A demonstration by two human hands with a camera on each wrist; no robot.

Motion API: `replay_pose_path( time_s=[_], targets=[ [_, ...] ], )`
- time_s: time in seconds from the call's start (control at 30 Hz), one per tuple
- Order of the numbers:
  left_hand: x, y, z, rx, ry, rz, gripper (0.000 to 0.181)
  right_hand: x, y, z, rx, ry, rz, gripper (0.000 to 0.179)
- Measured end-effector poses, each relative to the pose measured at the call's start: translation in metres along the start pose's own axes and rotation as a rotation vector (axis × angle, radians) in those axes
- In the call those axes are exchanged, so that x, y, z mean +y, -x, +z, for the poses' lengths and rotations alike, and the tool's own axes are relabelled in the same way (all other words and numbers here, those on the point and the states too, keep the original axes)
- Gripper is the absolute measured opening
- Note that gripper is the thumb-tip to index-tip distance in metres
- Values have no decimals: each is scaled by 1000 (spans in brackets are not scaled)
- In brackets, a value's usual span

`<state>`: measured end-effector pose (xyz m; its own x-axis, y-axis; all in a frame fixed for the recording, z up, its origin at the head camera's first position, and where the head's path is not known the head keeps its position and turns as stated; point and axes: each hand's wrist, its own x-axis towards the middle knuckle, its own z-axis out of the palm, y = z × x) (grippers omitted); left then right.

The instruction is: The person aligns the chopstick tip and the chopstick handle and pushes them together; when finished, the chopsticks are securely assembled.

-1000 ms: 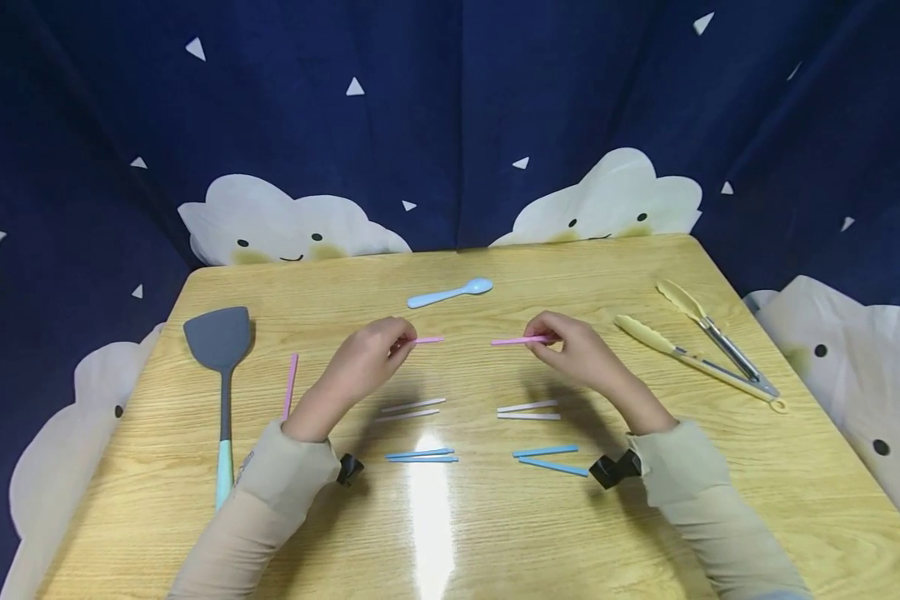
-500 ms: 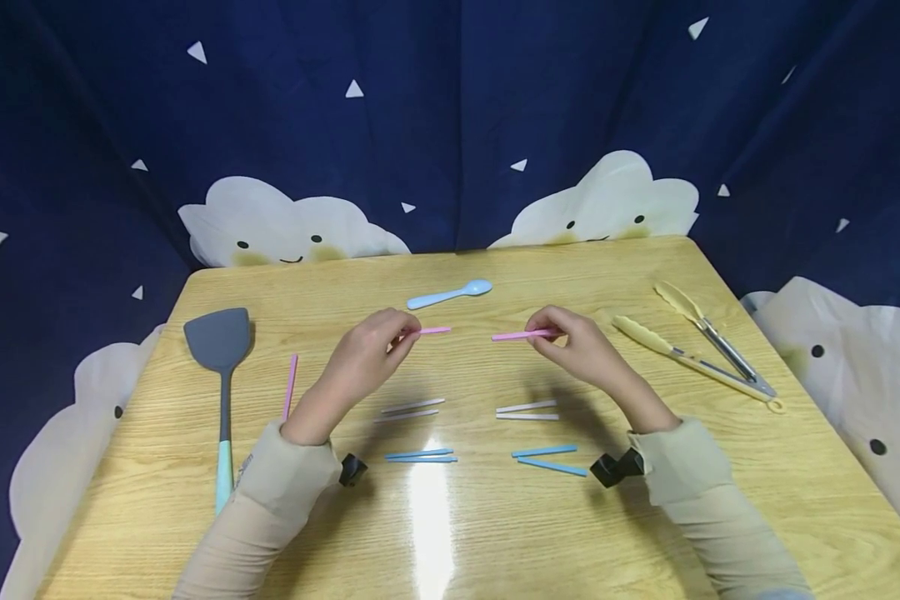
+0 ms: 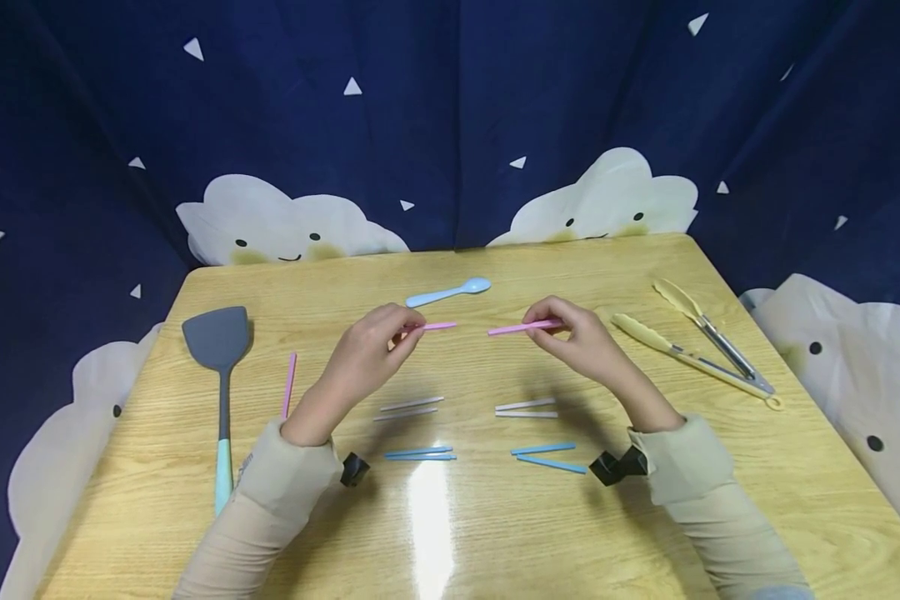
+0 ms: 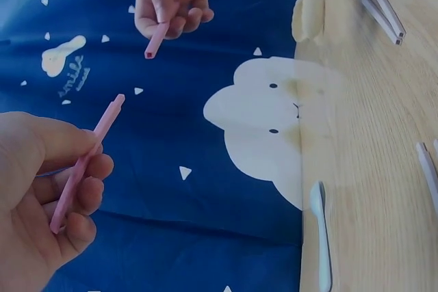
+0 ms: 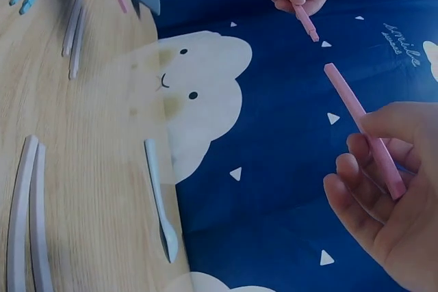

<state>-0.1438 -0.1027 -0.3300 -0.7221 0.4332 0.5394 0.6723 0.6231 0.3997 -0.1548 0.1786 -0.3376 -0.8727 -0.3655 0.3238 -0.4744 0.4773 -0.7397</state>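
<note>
My left hand (image 3: 363, 354) pinches a pink chopstick half (image 4: 87, 158) between thumb and fingers, with a narrower plug at its free end. Opposite it, my right hand (image 3: 581, 342) holds another pink chopstick half (image 5: 359, 121) the same way; its free end shows a dark socket in the left wrist view. Both pieces are raised above the table, ends facing each other with a small gap between. A third pink piece (image 3: 289, 383) lies beside my left forearm. Nearer me lie white pieces in a left pair (image 3: 411, 404) and a right pair (image 3: 527, 403), then blue pieces (image 3: 420, 455).
A light-blue spoon (image 3: 450, 292) lies behind the hands. At the left is a grey spatula (image 3: 217, 337) with a mint handle, partly beside my left sleeve. Spread yellow tongs (image 3: 708, 367) lie at the right. Two more blue pieces (image 3: 546, 448) sit near my right wrist.
Both hands have moved slightly up and away from me, and the gap between the two pink pieces' ends has narrowed. Both pieces stay held; the things on the table have not moved.
</note>
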Motion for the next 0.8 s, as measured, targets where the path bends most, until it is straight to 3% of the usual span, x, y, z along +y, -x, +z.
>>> replay_pose_path(
  time_s=[0.37,0.8],
  targets=[
    [5,-3,4,-2,28,18,7,-3,-1,7,11,-12,-57,13],
    [9,-4,7,0,25,54,6,-6,-2,14,36,-26,-52,12]
  ],
)
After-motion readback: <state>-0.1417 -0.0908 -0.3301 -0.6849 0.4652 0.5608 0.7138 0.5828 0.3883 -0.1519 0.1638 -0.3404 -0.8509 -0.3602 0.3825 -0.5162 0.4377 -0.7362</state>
